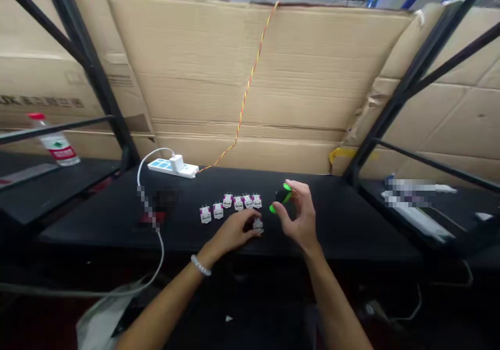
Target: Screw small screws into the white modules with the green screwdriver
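My left hand (pixel 235 230) is closed, thumb and fingertips at the sides of a small white block (pixel 258 225) low over the black table. My right hand (pixel 302 220), to the right of it, grips a small black piece with bright green ends (pixel 282 195) between thumb and fingers; its exact kind is unclear. Just beyond my left hand stand several small white blocks with purple sides and thin prongs on top (pixel 238 202), most in a loose row. A pale beaded bracelet (pixel 200 265) circles my left wrist.
A white power strip (pixel 186 170) with a plugged-in charger and white cable sits at the back left. Cardboard (pixel 250 69) walls the rear, crossed by a twisted yellow-red wire (pixel 250 79). Dark metal shelf posts flank the table (pixel 351 225). A water bottle (pixel 58 144) stands far left.
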A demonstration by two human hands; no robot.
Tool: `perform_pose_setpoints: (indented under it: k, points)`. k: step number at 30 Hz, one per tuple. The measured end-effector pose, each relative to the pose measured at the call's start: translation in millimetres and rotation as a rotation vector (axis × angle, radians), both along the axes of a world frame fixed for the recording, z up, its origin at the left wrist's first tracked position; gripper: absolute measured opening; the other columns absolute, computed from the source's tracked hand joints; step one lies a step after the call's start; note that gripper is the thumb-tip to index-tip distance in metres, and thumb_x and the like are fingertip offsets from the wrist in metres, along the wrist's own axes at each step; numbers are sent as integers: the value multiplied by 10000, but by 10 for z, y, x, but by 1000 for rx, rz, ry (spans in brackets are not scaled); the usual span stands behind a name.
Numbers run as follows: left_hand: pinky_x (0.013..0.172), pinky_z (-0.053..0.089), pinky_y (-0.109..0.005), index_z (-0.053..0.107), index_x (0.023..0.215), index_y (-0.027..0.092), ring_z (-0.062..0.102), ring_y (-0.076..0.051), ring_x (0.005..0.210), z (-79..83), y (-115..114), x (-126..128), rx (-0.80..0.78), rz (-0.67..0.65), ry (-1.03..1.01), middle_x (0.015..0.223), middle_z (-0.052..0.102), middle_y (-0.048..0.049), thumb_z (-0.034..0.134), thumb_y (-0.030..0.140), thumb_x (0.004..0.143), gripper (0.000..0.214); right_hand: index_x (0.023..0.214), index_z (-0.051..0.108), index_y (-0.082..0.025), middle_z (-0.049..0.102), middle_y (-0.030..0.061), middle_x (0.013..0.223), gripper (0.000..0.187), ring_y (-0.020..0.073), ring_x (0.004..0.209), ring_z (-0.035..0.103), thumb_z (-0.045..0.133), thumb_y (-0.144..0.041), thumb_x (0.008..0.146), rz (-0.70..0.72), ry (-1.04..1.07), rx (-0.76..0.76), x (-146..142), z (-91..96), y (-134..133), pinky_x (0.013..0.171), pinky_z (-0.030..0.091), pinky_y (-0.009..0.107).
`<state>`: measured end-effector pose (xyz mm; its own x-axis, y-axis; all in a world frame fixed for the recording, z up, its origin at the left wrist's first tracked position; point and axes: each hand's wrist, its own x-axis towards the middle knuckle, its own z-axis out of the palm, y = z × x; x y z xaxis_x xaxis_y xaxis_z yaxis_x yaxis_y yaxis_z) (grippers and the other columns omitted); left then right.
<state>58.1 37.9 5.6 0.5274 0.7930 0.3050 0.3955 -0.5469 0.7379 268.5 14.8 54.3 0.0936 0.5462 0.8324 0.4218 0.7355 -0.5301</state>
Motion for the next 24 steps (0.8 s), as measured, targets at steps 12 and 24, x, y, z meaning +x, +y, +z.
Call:
perform_pose_setpoints:
  k: [12,24]
  points:
    - [1028,545,-378,690,1217,222,704,-252,1106,-20,11,-11,36,-48,-15,1223,753,-67,806,254,895,343,1441,607,-274,723,113,1291,366,230,1043,786,519,-306,1087,180,61,-141,-52,122,-160,916,669,415]
    - [1033,553,-389,698,1213,223,714,-248,1096,-27,12,-19,35,-32,-10,1231,761,-68,818,239,876,359,1459,624,-299,684,99,1294,403,247,1153,702,567,-291,1060,9,-19,-55,-1,156,-121,996,615,439]
